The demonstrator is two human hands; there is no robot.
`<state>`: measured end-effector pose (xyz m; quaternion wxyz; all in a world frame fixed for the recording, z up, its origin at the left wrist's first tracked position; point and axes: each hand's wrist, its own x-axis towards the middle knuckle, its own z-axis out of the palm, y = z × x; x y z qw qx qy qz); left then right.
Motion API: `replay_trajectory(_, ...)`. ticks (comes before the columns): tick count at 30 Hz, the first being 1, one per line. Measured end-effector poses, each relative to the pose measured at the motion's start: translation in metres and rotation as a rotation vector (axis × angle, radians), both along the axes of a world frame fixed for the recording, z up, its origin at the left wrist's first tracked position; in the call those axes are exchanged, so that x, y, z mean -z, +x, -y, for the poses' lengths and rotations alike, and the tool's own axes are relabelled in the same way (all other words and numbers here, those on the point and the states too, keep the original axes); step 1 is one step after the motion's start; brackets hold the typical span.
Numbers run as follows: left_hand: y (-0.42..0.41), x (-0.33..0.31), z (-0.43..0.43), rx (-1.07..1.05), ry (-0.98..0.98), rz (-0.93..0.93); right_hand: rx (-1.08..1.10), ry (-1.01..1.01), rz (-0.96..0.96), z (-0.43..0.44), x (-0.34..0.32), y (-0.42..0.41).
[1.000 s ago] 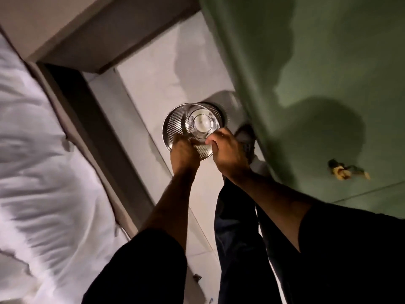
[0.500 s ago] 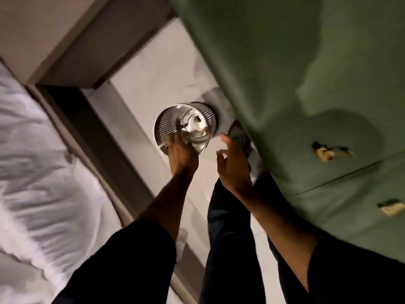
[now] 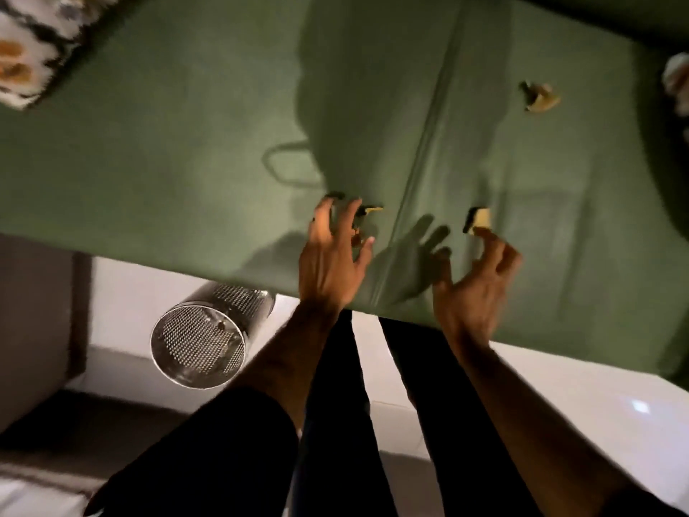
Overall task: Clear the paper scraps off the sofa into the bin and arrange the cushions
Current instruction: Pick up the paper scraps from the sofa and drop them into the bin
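The green sofa seat (image 3: 186, 173) fills the upper view. My left hand (image 3: 330, 251) hovers over it with fingers spread, just beside a small yellowish paper scrap (image 3: 371, 210). My right hand (image 3: 477, 285) is open too, its fingertips touching or nearly touching a second scrap (image 3: 481, 218). A third crumpled scrap (image 3: 540, 97) lies farther back on the right. The perforated metal bin (image 3: 199, 348) stands on the floor at the sofa's front edge, left of my legs. A patterned cushion (image 3: 26, 50) shows at the top left corner.
Pale floor tiles (image 3: 559, 386) run along the sofa front. A white object (image 3: 676, 83) sits at the right edge of the sofa. A dark wall base lies at the left, and white bedding shows at the bottom left corner.
Both hands have left the bin and risen over the sofa seat with fingers spread. The view has swung right, from the bin to the sofa.
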<state>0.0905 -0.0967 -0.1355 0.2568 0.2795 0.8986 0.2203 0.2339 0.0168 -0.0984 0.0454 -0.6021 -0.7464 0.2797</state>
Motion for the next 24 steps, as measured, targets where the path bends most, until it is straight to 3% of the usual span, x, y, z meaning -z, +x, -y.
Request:
replay_trajectory(3, -0.002, 0.008, -0.013, 0.112, -0.102, -0.028, 0.088, -0.041, 0.04, -0.026, 0.018, -0.006)
replay_trajectory(9, -0.01, 0.021, -0.025, 0.233, -0.054, 0.057, 0.09, -0.159, -0.057, -0.066, 0.046, -0.013)
replay_trajectory(12, -0.008, 0.021, -0.068, 0.168, -0.052, 0.182, 0.006, -0.213, -0.027, -0.092, 0.043, -0.006)
replay_trajectory(18, -0.015, 0.004, -0.202, 0.213, 0.022, 0.305, -0.167, -0.06, -0.074, -0.188, 0.018, -0.024)
replay_trajectory(24, -0.034, -0.003, -0.274, 0.193, 0.04, 0.276, -0.433, -0.113, 0.04, -0.253, 0.025, -0.063)
